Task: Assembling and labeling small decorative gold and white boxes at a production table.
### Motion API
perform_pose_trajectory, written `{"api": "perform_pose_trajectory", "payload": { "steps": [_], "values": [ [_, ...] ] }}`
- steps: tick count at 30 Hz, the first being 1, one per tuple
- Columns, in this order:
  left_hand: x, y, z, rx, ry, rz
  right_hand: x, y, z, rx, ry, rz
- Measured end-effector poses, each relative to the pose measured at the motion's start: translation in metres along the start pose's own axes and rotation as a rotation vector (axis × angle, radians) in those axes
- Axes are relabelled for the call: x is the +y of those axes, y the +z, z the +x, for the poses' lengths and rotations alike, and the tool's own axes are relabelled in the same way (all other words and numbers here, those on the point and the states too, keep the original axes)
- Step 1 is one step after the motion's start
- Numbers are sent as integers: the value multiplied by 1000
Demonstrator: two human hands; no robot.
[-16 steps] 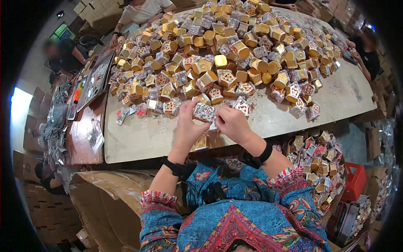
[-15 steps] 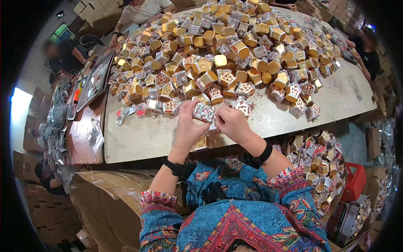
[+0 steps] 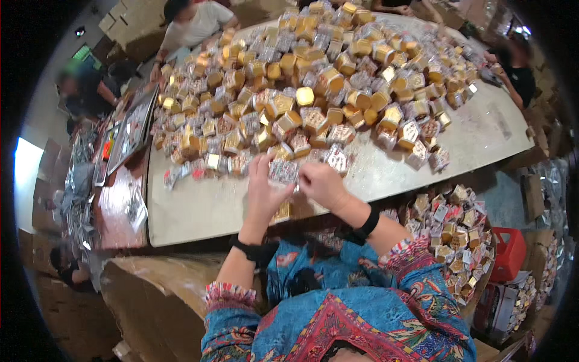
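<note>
My left hand (image 3: pixel 263 192) is curved round a small block with a speckled, sprinkle-like face (image 3: pixel 283 171), its thumb under the near edge and its fingers on the left side. Close by on the right, my right hand (image 3: pixel 324 186) is closed in a pinch at the block's near right corner. A tiny pale bit shows between the two hands; what the right fingertips grip is too small and blurred to name. Just below the hands, a gold piece (image 3: pixel 282 211) sits at the table edge. A white piece with red marks (image 3: pixel 337 158) lies beyond my right hand.
A big heap of gold and speckled pieces (image 3: pixel 304 96) covers the far part of the pale table (image 3: pixel 199 211). A container full of similar pieces (image 3: pixel 455 235) and a red crate (image 3: pixel 508 253) stand at right. At left is an open cardboard box (image 3: pixel 163 289). Other people sit around.
The whole view has shifted a little. My left fingers look straighter and more spread along the block, while my right hand stays pinched beside it.
</note>
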State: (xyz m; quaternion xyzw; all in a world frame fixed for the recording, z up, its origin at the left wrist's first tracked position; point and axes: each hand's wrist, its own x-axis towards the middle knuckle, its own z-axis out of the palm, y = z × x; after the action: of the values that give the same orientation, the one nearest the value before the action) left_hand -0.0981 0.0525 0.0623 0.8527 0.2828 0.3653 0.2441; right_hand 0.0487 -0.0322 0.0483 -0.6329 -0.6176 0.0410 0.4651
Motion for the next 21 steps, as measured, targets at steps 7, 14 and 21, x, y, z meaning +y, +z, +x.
{"api": "perform_pose_trajectory", "payload": {
  "steps": [7,14,21],
  "values": [
    [15,3,-1,-15,-70,-16,6,3,-4,15,85,103],
    [0,11,-6,-21,-121,-50,7,-17,0,-99,142,266],
    [2,2,-2,-82,-318,-379,29,-21,8,-321,409,827]
  ]
}}
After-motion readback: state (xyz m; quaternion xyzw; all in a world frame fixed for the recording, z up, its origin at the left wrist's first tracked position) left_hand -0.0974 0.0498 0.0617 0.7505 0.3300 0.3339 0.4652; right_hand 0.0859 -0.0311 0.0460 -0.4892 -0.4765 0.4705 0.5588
